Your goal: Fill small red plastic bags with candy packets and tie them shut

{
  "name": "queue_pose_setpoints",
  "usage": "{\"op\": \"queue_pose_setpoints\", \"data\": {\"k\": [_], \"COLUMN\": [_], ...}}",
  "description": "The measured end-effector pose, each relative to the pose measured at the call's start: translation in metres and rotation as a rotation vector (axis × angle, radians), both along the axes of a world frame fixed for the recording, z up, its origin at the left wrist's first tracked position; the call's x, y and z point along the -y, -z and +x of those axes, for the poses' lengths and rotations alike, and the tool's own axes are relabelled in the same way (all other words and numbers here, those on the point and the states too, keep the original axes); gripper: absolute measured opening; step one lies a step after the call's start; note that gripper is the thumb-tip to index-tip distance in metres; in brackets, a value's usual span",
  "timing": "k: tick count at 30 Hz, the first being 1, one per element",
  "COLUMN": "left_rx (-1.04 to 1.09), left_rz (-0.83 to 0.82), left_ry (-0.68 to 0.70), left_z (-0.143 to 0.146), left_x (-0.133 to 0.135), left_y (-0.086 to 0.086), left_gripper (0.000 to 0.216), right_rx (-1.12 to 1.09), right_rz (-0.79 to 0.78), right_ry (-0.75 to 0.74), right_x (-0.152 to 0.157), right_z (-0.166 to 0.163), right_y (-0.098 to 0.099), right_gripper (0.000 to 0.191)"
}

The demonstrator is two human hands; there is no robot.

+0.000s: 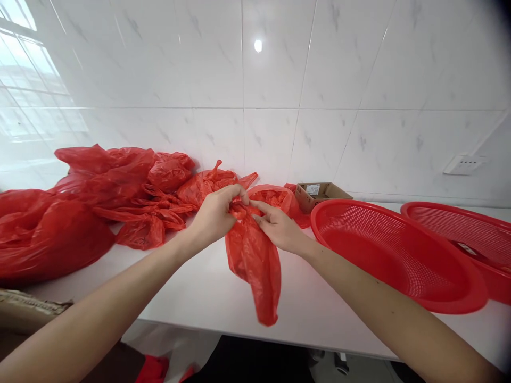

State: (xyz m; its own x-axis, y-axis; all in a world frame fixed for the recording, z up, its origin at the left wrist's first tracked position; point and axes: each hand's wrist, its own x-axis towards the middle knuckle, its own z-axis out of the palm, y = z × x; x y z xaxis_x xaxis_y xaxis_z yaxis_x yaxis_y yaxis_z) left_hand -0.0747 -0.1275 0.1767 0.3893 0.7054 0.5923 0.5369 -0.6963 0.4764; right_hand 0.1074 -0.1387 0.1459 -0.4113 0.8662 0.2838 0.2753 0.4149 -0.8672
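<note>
Both my hands hold one red plastic bag (253,260) above the white table (199,292). My left hand (217,213) is closed, pinching the bag's top edge. My right hand (277,226) pinches the same top edge from the right side. The bag hangs down from my fingers, its bottom end reaching toward the table's front edge. Behind my hands lies a pile of crumpled red plastic bags (131,191) along the wall.
A large red mesh basket (393,255) sits on the table to the right, a second red basket (467,234) behind it. A small cardboard box (321,194) stands by the tiled wall. A wall socket (463,165) is at right. Brown cardboard (32,308) lies at lower left.
</note>
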Motion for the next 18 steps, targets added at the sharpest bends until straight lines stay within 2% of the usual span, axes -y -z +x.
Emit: {"op": "queue_pose_setpoints", "data": {"k": [3, 5, 7, 9, 11, 13, 16, 18], "left_rx": [0.041, 0.032, -0.019, -0.131, -0.236, -0.227, -0.025, 0.1], "left_rz": [0.072, 0.067, 0.003, -0.104, -0.197, -0.213, -0.157, -0.158], "left_ry": [0.059, 0.071, 0.07, 0.093, 0.089, -0.012, -0.232, -0.317], "left_z": [0.001, 0.001, -0.001, -0.008, -0.023, -0.045, -0.079, -0.093], "left_x": [0.001, 0.005, 0.009, 0.014, 0.017, 0.019, 0.022, 0.025], "left_y": [0.0, 0.0, 0.0, 0.001, 0.007, 0.019, 0.048, 0.069], "left_gripper": [0.025, 0.028, 0.025, 0.016, 0.029, 0.039, 0.04, 0.04], "right_rx": [-0.026, -0.006, 0.104, 0.277, 0.44, 0.519, 0.498, 0.447], "right_rz": [0.021, 0.083, 0.19, 0.353, 0.503, 0.566, 0.533, 0.513], "right_ry": [-0.002, -0.002, 0.035, 0.13, 0.236, 0.317, 0.399, 0.425], "right_x": [0.002, 0.002, 0.005, 0.012, 0.022, 0.032, 0.047, 0.054], "right_z": [0.002, 0.006, 0.01, 0.017, 0.027, 0.04, 0.058, 0.067], "right_y": [0.001, 0.001, 0.001, 0.002, 0.004, 0.009, 0.018, 0.024], "right_gripper": [0.041, 0.029, 0.022, 0.028, 0.03, 0.03, 0.03, 0.031]}}
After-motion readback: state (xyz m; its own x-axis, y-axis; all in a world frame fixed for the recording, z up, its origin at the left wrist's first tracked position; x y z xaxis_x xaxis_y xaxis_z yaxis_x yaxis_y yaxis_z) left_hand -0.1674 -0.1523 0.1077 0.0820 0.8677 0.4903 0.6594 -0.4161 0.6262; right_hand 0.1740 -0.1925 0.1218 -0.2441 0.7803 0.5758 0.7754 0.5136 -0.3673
